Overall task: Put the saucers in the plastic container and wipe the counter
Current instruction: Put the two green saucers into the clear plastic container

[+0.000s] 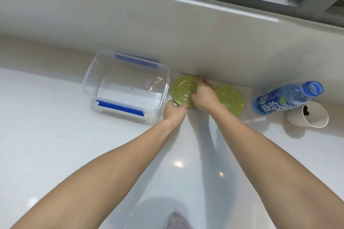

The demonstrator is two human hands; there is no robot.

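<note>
Both hands are taking up the nearer green saucer (183, 90), lying face up just right of the clear plastic container (126, 87): the right hand (203, 95) is gripping its far rim, the left hand (175, 110) pinching its near edge. Round, it has no long axis. Next, I judge, it needs lifting left over the container's wall; the second saucer (231, 98) is waiting beside it on the counter (55, 135).

Single head view, looking steeply down, close over counter (55, 145).

Two lime-green saucers (183, 91) — a clear container (126, 87) with blue clips (120, 108) — a blue-labelled bottle (284, 98), white bench (55, 145).
</note>
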